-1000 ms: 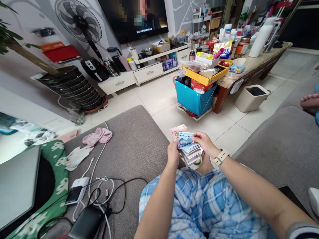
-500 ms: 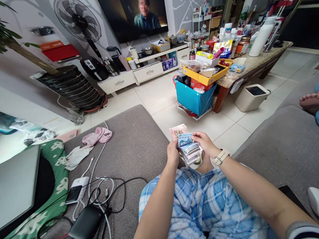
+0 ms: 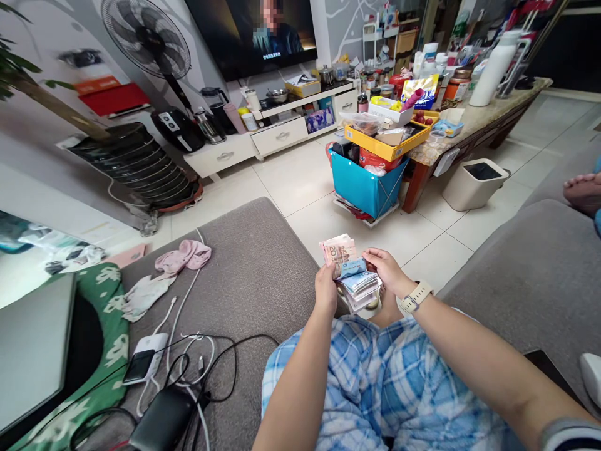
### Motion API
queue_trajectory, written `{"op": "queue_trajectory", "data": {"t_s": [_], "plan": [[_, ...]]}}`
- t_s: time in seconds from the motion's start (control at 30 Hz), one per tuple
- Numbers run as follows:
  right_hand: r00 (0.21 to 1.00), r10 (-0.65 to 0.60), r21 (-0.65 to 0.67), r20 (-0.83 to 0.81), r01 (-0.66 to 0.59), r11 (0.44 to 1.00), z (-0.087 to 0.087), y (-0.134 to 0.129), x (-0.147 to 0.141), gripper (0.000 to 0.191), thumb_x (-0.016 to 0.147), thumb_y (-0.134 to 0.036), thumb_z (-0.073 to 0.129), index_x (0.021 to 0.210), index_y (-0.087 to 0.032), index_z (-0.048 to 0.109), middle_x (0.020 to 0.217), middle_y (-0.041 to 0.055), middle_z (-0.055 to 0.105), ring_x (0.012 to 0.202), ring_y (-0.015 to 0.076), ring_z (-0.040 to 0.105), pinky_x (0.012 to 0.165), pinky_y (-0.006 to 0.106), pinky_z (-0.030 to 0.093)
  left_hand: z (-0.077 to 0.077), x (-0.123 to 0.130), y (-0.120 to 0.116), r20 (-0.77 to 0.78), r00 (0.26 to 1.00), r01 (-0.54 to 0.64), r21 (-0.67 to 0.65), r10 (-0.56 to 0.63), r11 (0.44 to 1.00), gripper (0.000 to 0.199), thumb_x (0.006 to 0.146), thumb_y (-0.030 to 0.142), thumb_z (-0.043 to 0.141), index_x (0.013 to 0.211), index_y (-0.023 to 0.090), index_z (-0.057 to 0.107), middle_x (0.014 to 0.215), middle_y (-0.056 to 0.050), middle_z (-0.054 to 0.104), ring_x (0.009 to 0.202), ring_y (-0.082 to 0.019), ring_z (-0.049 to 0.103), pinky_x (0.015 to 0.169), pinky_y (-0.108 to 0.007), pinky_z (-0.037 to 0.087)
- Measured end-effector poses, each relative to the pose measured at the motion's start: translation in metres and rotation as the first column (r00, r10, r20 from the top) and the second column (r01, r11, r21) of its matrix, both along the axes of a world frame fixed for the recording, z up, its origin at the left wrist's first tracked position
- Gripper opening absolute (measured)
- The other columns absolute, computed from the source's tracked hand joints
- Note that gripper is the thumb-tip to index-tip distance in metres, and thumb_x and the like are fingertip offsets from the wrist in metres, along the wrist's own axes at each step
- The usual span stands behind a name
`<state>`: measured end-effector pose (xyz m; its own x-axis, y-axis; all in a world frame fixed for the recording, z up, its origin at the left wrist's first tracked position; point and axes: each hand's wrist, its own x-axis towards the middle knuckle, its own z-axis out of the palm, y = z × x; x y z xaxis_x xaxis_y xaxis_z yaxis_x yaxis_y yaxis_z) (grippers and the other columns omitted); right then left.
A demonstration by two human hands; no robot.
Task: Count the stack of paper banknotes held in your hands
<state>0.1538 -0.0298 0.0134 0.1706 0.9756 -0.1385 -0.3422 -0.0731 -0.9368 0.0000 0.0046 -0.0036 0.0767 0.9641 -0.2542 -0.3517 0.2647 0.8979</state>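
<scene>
A stack of banknotes is held above my knees, folded over in the middle. My left hand is closed around its left side, with the thumb on top. Pinkish-brown notes marked 20 stand up at the far side of the stack. Between them and the lower pile, a blue note bends over, its right end by the fingertips of my right hand. That hand is closed in a pinch at the note's edge. A beige watch is on my right wrist.
Grey sofa sections lie on both sides of me. Cables, a black power bank, a pink cloth and a laptop are on the left. A blue bin stands ahead beside a cluttered table. Another person's foot shows at right.
The blue note, flat and upright before, has bent down toward the lower pile, and more of the 20 notes behind shows. Both hands stay in nearly the same place.
</scene>
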Motion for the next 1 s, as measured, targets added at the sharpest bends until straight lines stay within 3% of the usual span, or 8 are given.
{"op": "queue_trajectory", "data": {"t_s": [0.17,0.3,0.5,0.7,0.87,1.0], "plan": [[0.998,0.042,0.002,0.054,-0.043,0.999,-0.002,0.0,0.002,0.04,0.074,-0.059,0.073,0.07,-0.02,0.066,0.056,0.0008,0.06,0.052,0.0136,0.047,0.052,0.028,0.032,0.005,0.001,-0.001,0.06,0.998,0.026,0.011,-0.026,1.0,0.032,0.067,0.036,0.072,0.088,0.012,0.077,0.091,-0.011,0.08,0.089,-0.028,0.074,0.085,-0.037,0.054],[0.994,0.038,0.022,0.1,-0.04,0.999,-0.003,0.0,0.002,0.036,0.071,-0.053,0.076,0.066,-0.02,0.063,0.056,-0.0012,0.058,0.055,0.0134,0.047,0.057,0.029,0.035,0.002,0.001,0.0,0.069,0.997,0.034,0.008,-0.034,0.999,0.033,0.065,0.034,0.074,0.09,0.012,0.077,0.092,-0.011,0.08,0.088,-0.027,0.074,0.087,-0.037,0.054],[0.994,-0.04,-0.007,0.106,0.041,0.999,-0.009,0.001,0.003,0.034,0.061,-0.042,0.085,0.068,-0.02,0.06,0.062,-0.0041,0.057,0.061,0.014,0.05,0.062,0.029,0.038,-0.005,0.001,0.001,0.093,0.995,0.044,-0.026,-0.042,0.999,0.034,0.062,0.033,0.077,0.09,0.013,0.076,0.09,-0.008,0.08,0.082,-0.024,0.074,0.085,-0.036,0.054],[0.986,-0.147,0.006,0.078,0.147,0.989,-0.012,0.003,0.003,0.037,0.057,-0.034,0.087,0.083,-0.021,0.064,0.081,-0.0007,0.065,0.074,0.017,0.057,0.07,0.031,0.045,-0.006,0.001,0.001,0.101,0.992,0.074,-0.006,-0.073,0.997,0.036,0.061,0.031,0.079,0.093,0.014,0.077,0.094,-0.008,0.08,0.083,-0.023,0.074,0.085,-0.035,0.054],[1.0,-0.011,0.011,0.024,0.011,1.0,-0.009,0.002,0.002,0.031,0.065,-0.04,0.081,0.084,-0.02,0.067,0.076,-0.0002,0.065,0.066,0.0156,0.055,0.064,0.03,0.043,-0.005,0.001,-0.001,0.081,0.993,0.082,-0.015,-0.081,0.997,0.034,0.061,0.031,0.079,0.091,0.014,0.077,0.094,-0.009,0.08,0.085,-0.024,0.074,0.086,-0.036,0.054],[0.998,0.013,0.026,0.058,-0.015,1.0,-0.007,0.0,0.002,0.03,0.068,-0.045,0.079,0.076,-0.019,0.067,0.065,-0.0031,0.058,0.059,0.0133,0.047,0.06,0.029,0.038,0.003,0.001,-0.003,0.07,0.996,0.059,-0.015,-0.058,0.998,0.031,0.065,0.033,0.075,0.089,0.014,0.077,0.092,-0.009,0.08,0.085,-0.025,0.074,0.085,-0.036,0.054]]}}
